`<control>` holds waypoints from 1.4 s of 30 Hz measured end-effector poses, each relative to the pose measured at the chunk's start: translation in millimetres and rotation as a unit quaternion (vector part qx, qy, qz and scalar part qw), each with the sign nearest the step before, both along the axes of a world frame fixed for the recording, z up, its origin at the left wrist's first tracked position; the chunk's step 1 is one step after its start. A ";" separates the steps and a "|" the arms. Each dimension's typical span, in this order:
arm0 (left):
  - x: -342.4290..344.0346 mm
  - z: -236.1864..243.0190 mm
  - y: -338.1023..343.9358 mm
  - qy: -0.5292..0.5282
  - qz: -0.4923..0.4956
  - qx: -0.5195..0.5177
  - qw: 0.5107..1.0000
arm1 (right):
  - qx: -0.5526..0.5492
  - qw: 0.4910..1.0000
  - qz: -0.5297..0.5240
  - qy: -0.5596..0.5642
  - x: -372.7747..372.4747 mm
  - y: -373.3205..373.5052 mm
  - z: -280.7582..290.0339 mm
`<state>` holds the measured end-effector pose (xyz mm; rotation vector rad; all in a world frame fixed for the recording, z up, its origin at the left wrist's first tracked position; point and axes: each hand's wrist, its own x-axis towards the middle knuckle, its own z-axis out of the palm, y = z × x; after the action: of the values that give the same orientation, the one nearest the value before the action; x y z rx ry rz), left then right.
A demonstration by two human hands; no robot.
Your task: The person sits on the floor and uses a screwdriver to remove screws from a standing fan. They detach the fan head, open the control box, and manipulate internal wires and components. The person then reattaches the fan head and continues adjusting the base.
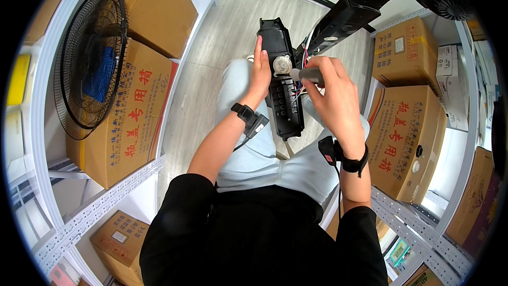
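A long black plastic fan housing (276, 37) rests in front of my knees, its inner side facing up. It bears a round whitish part (282, 64) and a row of buttons or slots (286, 98). My left hand (258, 77) lies along its left edge, fingers straight and steadying it. My right hand (338, 92) is closed round a screwdriver (311, 76) with a thick grey handle, pointing left at the housing beside the round part; its shaft cannot be made out. Thin coloured wires (305, 58) run between the housing and the black fan stand (338, 24).
The fan motor (450, 0) hangs at the upper right. On the left shelf a black fan grille (66, 74) with a blue piece leans on cardboard boxes (143, 100). More boxes (405, 132) fill the right shelf. White metal racks (95, 233) stand close on both sides.
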<state>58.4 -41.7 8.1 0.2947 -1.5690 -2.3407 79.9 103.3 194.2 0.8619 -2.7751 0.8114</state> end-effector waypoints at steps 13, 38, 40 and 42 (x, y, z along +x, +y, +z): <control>-0.2 -2.3 -3.4 -0.023 -0.028 0.054 0.998 | -0.100 0.991 -0.077 0.030 9.8 6.6 0.1; -2.6 -26.7 -6.8 -0.035 -0.005 -0.055 0.998 | -0.255 0.950 -0.181 -0.017 -6.0 26.0 -29.0; -3.3 -23.5 -4.4 -0.023 0.022 -0.065 0.997 | -0.243 0.949 -0.199 -0.013 -5.6 31.5 -21.2; -2.4 -15.8 -4.0 -0.045 0.048 -0.075 0.995 | -0.240 0.947 -0.211 -0.010 -5.5 36.2 -19.6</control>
<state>56.0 -45.8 -7.8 0.4364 -1.7211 -2.1512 74.4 139.5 174.5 0.1659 -2.4545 1.3168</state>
